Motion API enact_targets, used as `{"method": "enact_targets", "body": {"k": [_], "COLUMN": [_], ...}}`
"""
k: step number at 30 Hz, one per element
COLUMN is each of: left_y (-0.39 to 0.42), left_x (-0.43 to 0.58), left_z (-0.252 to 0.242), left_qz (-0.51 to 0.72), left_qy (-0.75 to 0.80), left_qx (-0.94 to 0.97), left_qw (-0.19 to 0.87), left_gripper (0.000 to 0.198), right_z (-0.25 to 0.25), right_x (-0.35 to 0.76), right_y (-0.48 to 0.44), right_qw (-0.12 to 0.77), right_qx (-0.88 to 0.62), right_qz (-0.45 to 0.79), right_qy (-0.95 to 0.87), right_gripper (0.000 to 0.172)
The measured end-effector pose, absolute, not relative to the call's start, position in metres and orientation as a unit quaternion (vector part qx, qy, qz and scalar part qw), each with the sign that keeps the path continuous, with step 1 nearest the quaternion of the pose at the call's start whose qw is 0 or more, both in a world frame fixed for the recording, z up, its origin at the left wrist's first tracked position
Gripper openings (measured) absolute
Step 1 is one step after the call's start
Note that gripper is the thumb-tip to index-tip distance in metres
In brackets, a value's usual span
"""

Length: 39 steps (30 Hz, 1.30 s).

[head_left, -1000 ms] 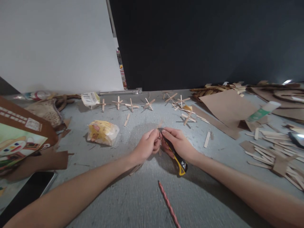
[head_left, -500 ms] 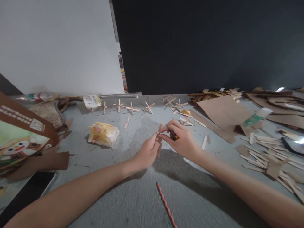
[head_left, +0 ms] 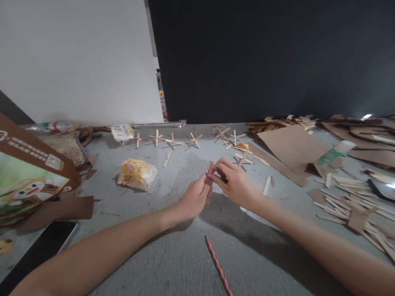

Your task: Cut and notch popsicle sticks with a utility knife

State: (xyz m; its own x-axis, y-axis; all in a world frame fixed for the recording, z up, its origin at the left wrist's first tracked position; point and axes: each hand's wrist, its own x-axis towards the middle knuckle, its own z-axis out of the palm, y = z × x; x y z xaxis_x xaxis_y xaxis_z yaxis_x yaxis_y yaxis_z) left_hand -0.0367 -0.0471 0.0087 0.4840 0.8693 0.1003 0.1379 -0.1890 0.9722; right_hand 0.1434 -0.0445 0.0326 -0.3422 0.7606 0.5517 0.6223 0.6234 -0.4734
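Observation:
My left hand [head_left: 194,198] is closed, its fingertips pinching a wooden craft stick [head_left: 211,163] whose upper end shows above them. Against it, my right hand [head_left: 236,181] presses thumb and forefinger at the same spot. Tucked in the right fingers is a slim black tool with a yellow part [head_left: 225,178], perhaps a craft knife; its tip is hidden. Both hands are just above the grey tabletop [head_left: 173,263]. Below them lies a twisted red pencil [head_left: 217,265]. Beyond stand several star-shaped pieces of crossed craft sticks [head_left: 195,140] in a row.
On the left are a yellow-printed plastic packet [head_left: 137,174], a brown paper bag [head_left: 33,172] and a phone [head_left: 46,250]. Loose craft sticks [head_left: 336,205], cardboard sheets [head_left: 290,144] and a green-and-white tube [head_left: 336,153] occupy the right. A black panel [head_left: 271,61] rises behind.
The view has shifted slightly, so things on the table appear a little farther right. My fingers now cover more of the stick; both hands stay together in nearly the same place.

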Motion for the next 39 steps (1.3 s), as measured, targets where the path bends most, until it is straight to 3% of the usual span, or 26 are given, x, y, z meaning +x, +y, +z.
{"method": "enact_targets", "body": {"k": [5, 10, 13, 19, 27, 30, 33, 39], "left_y": [-0.045, -0.044, -0.044, -0.046, -0.046, -0.044, -0.041, -0.034], "left_x": [-0.034, -0.034, -0.034, -0.034, -0.034, -0.035, -0.036, -0.037], "left_z": [0.007, 0.006, 0.007, 0.007, -0.001, -0.004, -0.004, 0.009], "left_qz": [0.347, 0.334, 0.340, 0.352, 0.350, 0.351, 0.334, 0.332], "left_qy": [0.368, 0.369, 0.380, 0.400, 0.395, 0.360, 0.321, 0.295], "left_qx": [0.649, 0.629, 0.643, 0.675, 0.678, 0.670, 0.642, 0.573], "left_qw": [0.568, 0.597, 0.572, 0.510, 0.512, 0.547, 0.611, 0.689], "left_gripper": [0.038, 0.035, 0.031, 0.031, 0.033, 0.047, 0.059, 0.051], "right_z": [0.027, 0.020, 0.017, 0.021, 0.026, 0.032, 0.040, 0.036], "right_x": [0.143, 0.144, 0.144, 0.137, 0.137, 0.137, 0.138, 0.157], "right_y": [-0.051, -0.054, -0.055, -0.059, -0.066, -0.068, -0.066, -0.034], "right_qw": [0.300, 0.217, 0.203, 0.259, 0.170, 0.202, 0.293, 0.398], "right_qx": [-0.442, -0.444, -0.443, -0.473, -0.463, -0.457, -0.473, -0.528], "right_qz": [-0.032, -0.140, -0.146, -0.085, -0.153, -0.148, -0.098, -0.028], "right_qy": [-0.845, -0.858, -0.861, -0.838, -0.857, -0.854, -0.825, -0.750], "right_gripper": [0.027, 0.028, 0.029, 0.025, 0.027, 0.029, 0.029, 0.030]}}
